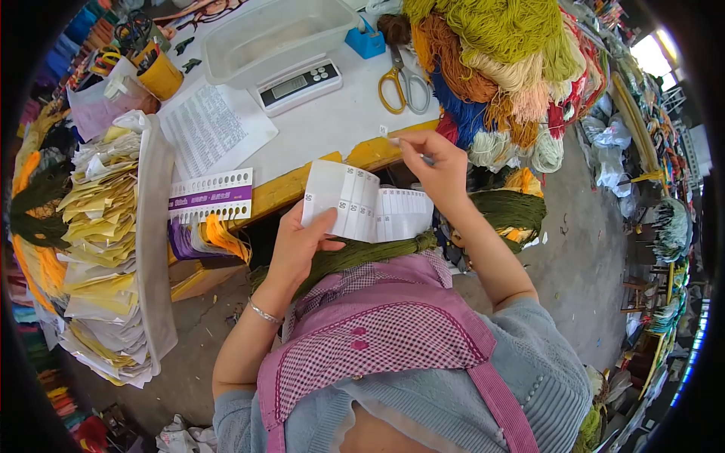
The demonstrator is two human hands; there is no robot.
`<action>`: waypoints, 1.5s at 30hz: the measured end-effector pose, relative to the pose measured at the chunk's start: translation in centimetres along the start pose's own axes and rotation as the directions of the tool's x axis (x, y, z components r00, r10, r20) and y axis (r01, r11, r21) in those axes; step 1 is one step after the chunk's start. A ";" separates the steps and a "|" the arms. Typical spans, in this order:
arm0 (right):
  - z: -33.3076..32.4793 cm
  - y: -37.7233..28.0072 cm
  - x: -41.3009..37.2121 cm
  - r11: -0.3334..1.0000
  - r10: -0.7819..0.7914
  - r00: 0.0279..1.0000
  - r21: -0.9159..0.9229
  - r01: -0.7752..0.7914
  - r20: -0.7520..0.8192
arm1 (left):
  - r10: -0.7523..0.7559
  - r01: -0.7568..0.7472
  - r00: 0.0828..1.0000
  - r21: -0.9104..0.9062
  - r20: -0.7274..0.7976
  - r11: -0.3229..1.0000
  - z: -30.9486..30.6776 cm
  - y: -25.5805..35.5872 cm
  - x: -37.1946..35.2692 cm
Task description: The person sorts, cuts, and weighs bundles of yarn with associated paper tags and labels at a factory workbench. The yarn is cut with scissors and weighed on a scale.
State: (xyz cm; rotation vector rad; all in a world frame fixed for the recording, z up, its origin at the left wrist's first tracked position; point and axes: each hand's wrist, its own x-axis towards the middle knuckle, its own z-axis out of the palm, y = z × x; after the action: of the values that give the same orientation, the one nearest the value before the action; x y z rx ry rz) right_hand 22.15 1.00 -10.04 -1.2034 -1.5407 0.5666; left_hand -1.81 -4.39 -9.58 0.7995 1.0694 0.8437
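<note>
My left hand [297, 248] grips a folded sheet of white labels [326, 189] printed with the number 50, thumb on its front. The sheet hangs over my lap and its right part curls away. My right hand [439, 164] is raised to the right of the sheet, its thumb and forefinger pinched on a small white label [384, 130] near the table's yellow edge. A bundle of dark green thread [332, 266] lies across my lap beneath the sheet. Left of my left hand, a purple and white punched card [211, 195] carries looped purple, grey and orange threads.
On the table [332, 128] are a digital scale [300, 87] with a clear tub [279, 38], scissors [404, 84], a blue tape dispenser [365, 41] and a printed sheet [211, 124]. Colourful yarn skeins [498, 53] pile up at right. A white bin [155, 249] of envelopes stands left.
</note>
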 end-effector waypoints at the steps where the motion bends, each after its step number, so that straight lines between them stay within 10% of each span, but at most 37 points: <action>1: -0.8 0.3 0.5 0.948 -0.270 0.961 -0.157 0.276 0.059 | -0.031 0.029 0.999 -0.045 -0.027 0.999 -0.1 -0.1 0.0; 4: -1.6 2.1 1.0 0.799 -0.473 0.844 -0.279 0.532 0.254 | -0.023 0.020 0.999 -0.081 -0.040 0.996 -0.1 -0.2 0.0; 15: -2.6 -0.4 0.7 0.724 -0.409 0.799 -0.376 0.578 0.441 | 0.025 -0.027 0.999 -0.060 -0.031 0.998 0.3 0.2 -0.4; 23: 4.0 -5.6 -0.9 0.911 -0.387 0.885 -0.041 0.410 0.260 | 0.144 -0.147 0.988 0.068 0.050 0.987 1.8 0.6 -0.5; 37: 5.8 -4.8 -2.4 0.706 -0.622 0.753 -0.262 0.658 0.215 | 0.160 -0.164 0.983 0.045 0.087 0.985 1.1 1.1 -0.9; 39: 5.7 -4.8 -2.4 0.720 -0.610 0.758 -0.237 0.652 0.231 | 0.024 0.029 0.985 -0.302 0.172 0.953 0.2 1.7 -1.1; 45: 5.6 -4.6 -3.0 0.679 -0.657 0.709 -0.209 0.704 0.255 | -0.168 0.182 0.983 -0.305 0.072 0.935 0.3 2.3 -1.0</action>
State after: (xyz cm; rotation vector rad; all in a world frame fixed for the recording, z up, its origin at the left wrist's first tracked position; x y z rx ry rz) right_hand 15.07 -2.16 -9.42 -0.6884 -2.1136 -0.0855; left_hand -2.23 -4.27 -7.09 0.4488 0.9235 0.8121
